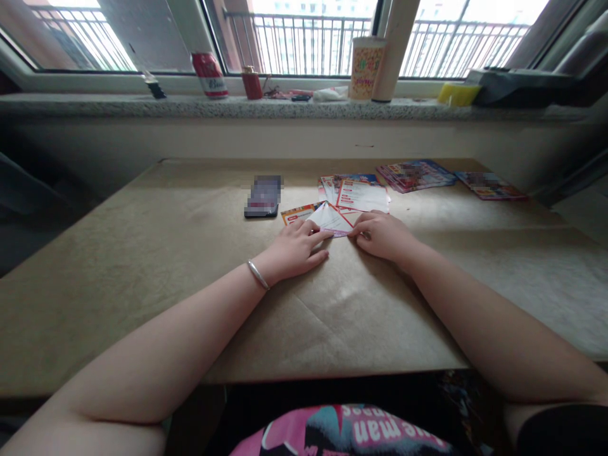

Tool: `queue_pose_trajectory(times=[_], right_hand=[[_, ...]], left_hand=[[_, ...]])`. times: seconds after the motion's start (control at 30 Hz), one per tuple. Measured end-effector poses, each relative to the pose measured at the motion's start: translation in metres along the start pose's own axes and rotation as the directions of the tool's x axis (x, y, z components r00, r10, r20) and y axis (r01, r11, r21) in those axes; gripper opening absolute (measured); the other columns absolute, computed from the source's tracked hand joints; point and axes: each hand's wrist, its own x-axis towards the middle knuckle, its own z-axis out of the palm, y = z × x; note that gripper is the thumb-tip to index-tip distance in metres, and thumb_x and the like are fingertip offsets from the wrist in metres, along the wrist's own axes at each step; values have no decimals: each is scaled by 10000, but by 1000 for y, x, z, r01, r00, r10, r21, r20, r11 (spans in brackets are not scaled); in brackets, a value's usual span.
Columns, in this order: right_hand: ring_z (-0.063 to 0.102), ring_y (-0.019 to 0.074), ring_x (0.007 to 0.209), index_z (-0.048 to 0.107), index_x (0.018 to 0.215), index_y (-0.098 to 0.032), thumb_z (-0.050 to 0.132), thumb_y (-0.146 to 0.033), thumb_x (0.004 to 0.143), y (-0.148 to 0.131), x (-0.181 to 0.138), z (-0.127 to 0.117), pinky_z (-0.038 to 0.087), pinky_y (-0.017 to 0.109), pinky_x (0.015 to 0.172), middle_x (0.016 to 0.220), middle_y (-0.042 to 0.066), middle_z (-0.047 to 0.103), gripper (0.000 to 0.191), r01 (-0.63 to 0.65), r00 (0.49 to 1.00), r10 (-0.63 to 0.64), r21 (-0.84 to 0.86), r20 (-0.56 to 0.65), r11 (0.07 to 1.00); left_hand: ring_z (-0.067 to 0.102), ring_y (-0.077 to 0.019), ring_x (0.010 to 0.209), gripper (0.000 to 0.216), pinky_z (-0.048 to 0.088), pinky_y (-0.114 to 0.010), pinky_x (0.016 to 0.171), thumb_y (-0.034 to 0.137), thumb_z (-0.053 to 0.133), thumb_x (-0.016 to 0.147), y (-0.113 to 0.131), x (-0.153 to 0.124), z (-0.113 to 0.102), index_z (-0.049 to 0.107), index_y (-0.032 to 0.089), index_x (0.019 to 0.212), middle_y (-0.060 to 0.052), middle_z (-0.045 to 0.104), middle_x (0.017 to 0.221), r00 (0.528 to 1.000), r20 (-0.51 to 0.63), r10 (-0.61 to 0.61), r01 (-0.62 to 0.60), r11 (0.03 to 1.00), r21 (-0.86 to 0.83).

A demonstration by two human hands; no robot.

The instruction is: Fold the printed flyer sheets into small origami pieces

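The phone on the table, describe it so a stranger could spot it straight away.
On the brown table, look just beyond the left hand. The phone lies flat there, left of the leaflets: the only dark, plain slab among colourful printed paper.

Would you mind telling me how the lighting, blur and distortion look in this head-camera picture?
Head view: the window is blown out white, the table softly and evenly lit; the windowsill bows from wide-angle distortion; the phone is pixelated; both hands, left hand and right hand, are sharp.

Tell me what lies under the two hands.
Both hands, left and right, press a folded leaflet on the paper-covered table. The leaflet's near edge is hidden beneath the fingers.
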Motion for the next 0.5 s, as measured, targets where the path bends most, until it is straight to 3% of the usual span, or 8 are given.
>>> queue_pose_trajectory(times=[0.5], right_hand=[[657, 194, 927, 774, 853, -273, 560, -228, 791, 12, -3, -8, 490, 300, 761, 984, -5, 725, 227, -79, 995, 79, -2, 68, 997]], left_hand=[[452, -274, 1201, 498, 343, -426, 1069, 501, 418, 947, 0, 0, 0, 450, 305, 1404, -73, 503, 1302, 1000, 20, 1, -1, 1000, 4]])
